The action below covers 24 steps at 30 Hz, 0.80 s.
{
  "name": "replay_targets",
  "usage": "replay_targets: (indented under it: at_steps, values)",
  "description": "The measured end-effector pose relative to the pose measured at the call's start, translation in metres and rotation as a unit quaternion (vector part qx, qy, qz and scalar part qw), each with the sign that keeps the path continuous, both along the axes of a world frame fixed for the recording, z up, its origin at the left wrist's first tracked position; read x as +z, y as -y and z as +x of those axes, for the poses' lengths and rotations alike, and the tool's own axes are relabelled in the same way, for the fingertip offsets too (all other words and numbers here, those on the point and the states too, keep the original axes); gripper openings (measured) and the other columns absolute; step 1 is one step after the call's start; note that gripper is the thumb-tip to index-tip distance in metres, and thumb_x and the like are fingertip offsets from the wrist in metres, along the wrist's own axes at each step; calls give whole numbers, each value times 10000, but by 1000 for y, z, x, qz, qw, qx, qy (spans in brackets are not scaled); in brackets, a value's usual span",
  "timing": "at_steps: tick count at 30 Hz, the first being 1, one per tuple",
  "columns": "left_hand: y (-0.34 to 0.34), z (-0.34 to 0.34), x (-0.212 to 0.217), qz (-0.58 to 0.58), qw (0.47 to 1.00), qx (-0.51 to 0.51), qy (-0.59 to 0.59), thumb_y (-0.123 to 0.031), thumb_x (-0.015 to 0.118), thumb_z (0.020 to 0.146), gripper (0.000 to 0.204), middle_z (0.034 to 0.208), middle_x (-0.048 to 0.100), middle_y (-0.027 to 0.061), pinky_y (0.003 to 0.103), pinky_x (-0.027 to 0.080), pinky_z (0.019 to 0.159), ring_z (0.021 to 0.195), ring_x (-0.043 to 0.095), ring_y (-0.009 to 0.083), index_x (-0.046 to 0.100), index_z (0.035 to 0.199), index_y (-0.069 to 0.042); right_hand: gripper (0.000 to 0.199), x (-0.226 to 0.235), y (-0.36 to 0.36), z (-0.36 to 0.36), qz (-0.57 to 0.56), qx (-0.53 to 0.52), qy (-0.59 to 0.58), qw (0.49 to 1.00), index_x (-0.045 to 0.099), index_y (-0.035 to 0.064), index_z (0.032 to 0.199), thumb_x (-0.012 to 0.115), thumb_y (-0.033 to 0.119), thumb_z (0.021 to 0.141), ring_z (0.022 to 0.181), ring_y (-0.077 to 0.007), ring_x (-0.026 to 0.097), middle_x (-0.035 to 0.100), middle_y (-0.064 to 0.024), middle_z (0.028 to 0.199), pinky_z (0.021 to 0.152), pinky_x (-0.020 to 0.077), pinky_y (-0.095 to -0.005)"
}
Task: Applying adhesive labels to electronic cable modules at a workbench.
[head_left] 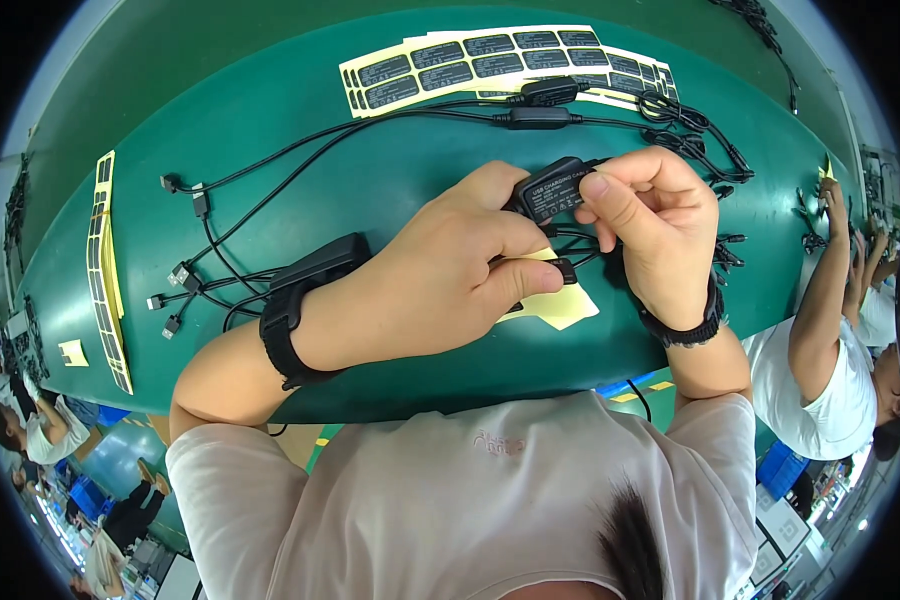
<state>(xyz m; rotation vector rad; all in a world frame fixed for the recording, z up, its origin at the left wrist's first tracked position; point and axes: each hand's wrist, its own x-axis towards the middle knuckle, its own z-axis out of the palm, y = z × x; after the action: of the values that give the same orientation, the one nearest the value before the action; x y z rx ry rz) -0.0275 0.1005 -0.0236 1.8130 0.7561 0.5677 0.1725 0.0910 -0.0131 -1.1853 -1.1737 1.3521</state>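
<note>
A black USB charging cable's flat box point(555, 190), bearing a dark label with white print, is held up in front of me between both hands. My left hand point(470, 250) is closed, its fingers against the box's left end. Its thumb presses down on a cream label sheet point(567, 306) with a dark label on it. With thumb and forefinger, my right hand point(660, 215) pinches the right end of the box, where the cable leaves it. Whether the label's edge is also in that pinch is hidden by the fingertips.
Label sheets point(470, 62) lie along the green table's point(270, 130) far side, beside two cables with boxes point(538, 118). More label sheets point(103, 260) lie at the left. Near my left forearm are a black box point(320, 262) and USB plugs point(182, 275). A co-worker point(820, 370) sits at the right.
</note>
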Motion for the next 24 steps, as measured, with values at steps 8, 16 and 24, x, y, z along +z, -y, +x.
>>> replay_targets:
  at_steps: [8,16,24]
  values:
    - [0,0,-1,2,1000,3,0,-167,687,809,134,1064,527,130,321,459,781,928,538,246,660,843,-40,87,-2,0,-1,6,2,12,1000,637,0,875,689,29,812,567,-21,531,652,-43,734,463,397,-148]
    - [0,0,0,2,1000,5,-9,-170,689,807,141,1058,528,130,319,460,778,922,537,249,658,840,-36,69,-1,0,-6,28,-11,56,998,599,0,853,660,22,831,503,-51,503,637,-81,714,447,382,-166]
    - [0,1,1,2,1000,6,-16,-174,689,807,147,1049,529,129,322,460,761,909,532,252,660,844,-35,73,-6,2,-4,92,-3,83,992,605,3,865,664,2,823,594,-61,564,641,-61,765,472,416,-173]
